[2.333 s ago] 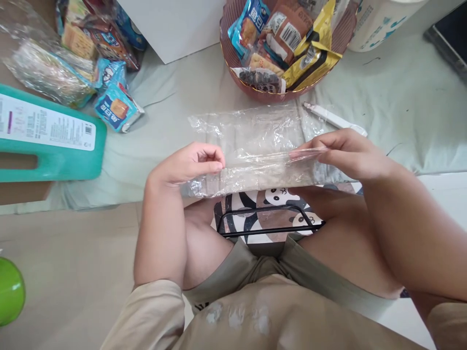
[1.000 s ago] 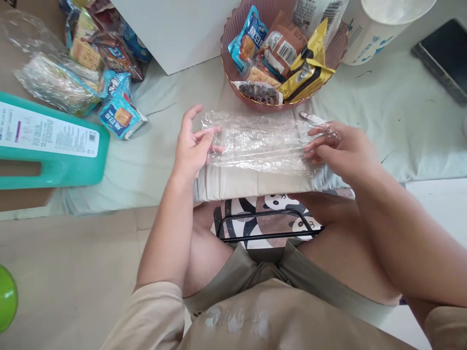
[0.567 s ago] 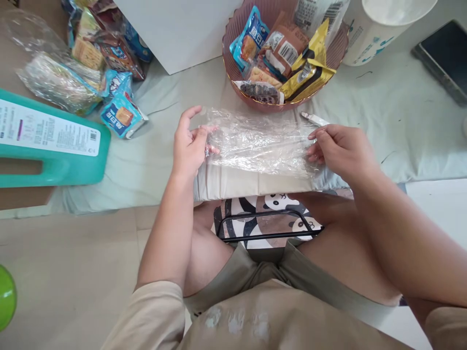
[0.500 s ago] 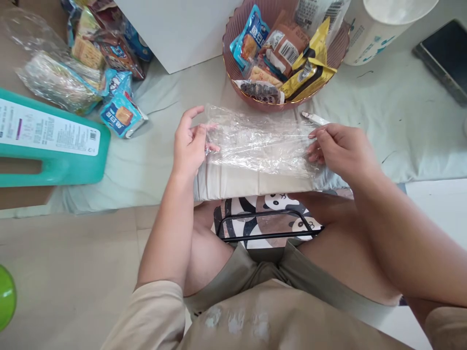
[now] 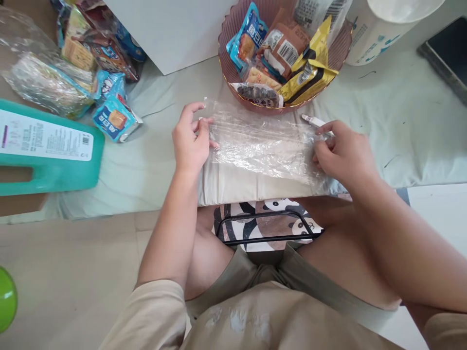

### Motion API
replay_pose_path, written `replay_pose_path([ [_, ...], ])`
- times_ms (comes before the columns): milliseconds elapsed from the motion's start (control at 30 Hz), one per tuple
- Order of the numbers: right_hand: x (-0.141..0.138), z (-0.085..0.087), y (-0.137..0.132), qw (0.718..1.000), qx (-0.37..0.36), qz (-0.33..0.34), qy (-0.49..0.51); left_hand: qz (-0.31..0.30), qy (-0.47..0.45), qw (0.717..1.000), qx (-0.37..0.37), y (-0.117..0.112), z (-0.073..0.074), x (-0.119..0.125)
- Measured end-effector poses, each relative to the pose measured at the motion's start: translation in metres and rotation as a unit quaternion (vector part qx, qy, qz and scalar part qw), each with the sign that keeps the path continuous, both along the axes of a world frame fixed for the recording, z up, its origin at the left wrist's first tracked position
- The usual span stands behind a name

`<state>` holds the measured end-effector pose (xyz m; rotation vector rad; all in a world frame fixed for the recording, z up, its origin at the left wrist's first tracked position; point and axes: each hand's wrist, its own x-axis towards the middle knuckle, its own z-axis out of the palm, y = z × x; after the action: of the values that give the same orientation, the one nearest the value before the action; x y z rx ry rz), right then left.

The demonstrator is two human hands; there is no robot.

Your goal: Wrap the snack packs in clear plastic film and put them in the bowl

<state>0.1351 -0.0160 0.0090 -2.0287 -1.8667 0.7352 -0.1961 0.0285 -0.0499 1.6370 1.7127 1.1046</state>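
Observation:
A clear plastic bag (image 5: 260,146) lies folded flat on the pale green cloth (image 5: 153,160), near the front edge. My left hand (image 5: 189,141) rests at the bag's left end, thumb and fingertips pinching its edge, index finger raised. My right hand (image 5: 343,153) presses on the bag's right end with curled fingers gripping the film. Just beyond the bag stands a pink bowl (image 5: 228,73) piled with snack packets (image 5: 288,46).
A teal jug (image 5: 47,150) lies at the left. Loose snack packets (image 5: 109,109) and a plastic bag of snacks (image 5: 44,78) sit at the back left. A white box (image 5: 171,29), a white tub (image 5: 379,24), a dark tablet (image 5: 448,53) and a white pen (image 5: 314,120) lie behind.
The bag, earlier held up stretched between both hands, has been folded and laid flat on the cloth. Both hands moved forward and down with it.

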Motion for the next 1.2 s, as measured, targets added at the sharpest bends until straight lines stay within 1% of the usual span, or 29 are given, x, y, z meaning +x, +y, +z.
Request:
replay_pose_path([
  [100,-0.002,0.007,-0.001,0.997,-0.04,-0.043,-0.048,0.0,0.015,1.0,0.003,0.004,0.002,0.003],
  [133,-0.003,0.009,-0.001,0.996,-0.045,-0.044,-0.06,0.0,0.02,1.0,0.003,0.005,0.002,0.004],
  [200,-0.004,0.01,-0.001,0.995,-0.04,-0.042,-0.081,0.003,0.031,1.0,0.001,0.005,0.004,0.006],
  [333,-0.001,0.008,-0.002,0.994,-0.008,-0.035,-0.107,0.019,0.061,0.998,0.0,0.003,0.009,0.011],
  [433,0.001,0.012,-0.005,0.986,-0.012,-0.051,-0.156,0.039,0.089,0.995,0.008,0.001,0.012,0.011],
  [467,0.002,0.015,-0.006,0.982,0.003,-0.064,-0.175,0.047,0.101,0.994,0.012,0.001,0.013,0.011],
  [533,0.001,0.02,-0.01,0.975,0.075,-0.076,-0.197,0.059,0.124,0.99,0.022,0.001,0.014,0.01],
  [567,-0.001,0.021,-0.012,0.971,0.126,-0.062,-0.192,0.061,0.134,0.989,0.029,0.001,0.013,0.009],
  [600,-0.004,0.02,-0.014,0.969,0.172,-0.026,-0.177,0.061,0.142,0.987,0.037,0.002,0.012,0.009],
  [633,-0.009,0.019,-0.017,0.966,0.206,0.029,-0.153,0.059,0.147,0.986,0.045,0.002,0.012,0.008],
  [667,-0.015,0.015,-0.019,0.962,0.224,0.099,-0.123,0.057,0.151,0.985,0.055,0.002,0.011,0.008],
  [733,-0.029,0.006,-0.023,0.944,0.221,0.235,-0.07,0.051,0.155,0.984,0.074,0.001,0.01,0.008],
  [767,-0.036,0.0,-0.025,0.935,0.207,0.281,-0.057,0.048,0.157,0.983,0.082,0.001,0.009,0.009],
  [800,-0.042,-0.005,-0.026,0.929,0.192,0.31,-0.053,0.045,0.16,0.982,0.089,0.001,0.009,0.008],
  [867,-0.051,-0.012,-0.031,0.923,0.166,0.342,-0.059,0.041,0.163,0.981,0.096,0.0,0.009,0.006],
  [933,-0.054,-0.017,-0.035,0.92,0.148,0.358,-0.065,0.04,0.161,0.982,0.088,0.001,0.008,0.0],
  [1033,-0.053,-0.018,-0.042,0.919,0.138,0.363,-0.072,0.041,0.149,0.986,0.057,0.007,0.004,-0.017],
  [1100,-0.052,-0.019,-0.044,0.921,0.134,0.358,-0.078,0.054,0.158,0.985,0.046,0.01,0.004,-0.027],
  [1167,-0.052,-0.019,-0.044,0.921,0.133,0.356,-0.083,0.087,0.195,0.975,0.062,0.008,0.01,-0.03],
  [1200,-0.053,-0.019,-0.044,0.92,0.134,0.357,-0.086,0.104,0.216,0.967,0.08,0.003,0.015,-0.027],
])
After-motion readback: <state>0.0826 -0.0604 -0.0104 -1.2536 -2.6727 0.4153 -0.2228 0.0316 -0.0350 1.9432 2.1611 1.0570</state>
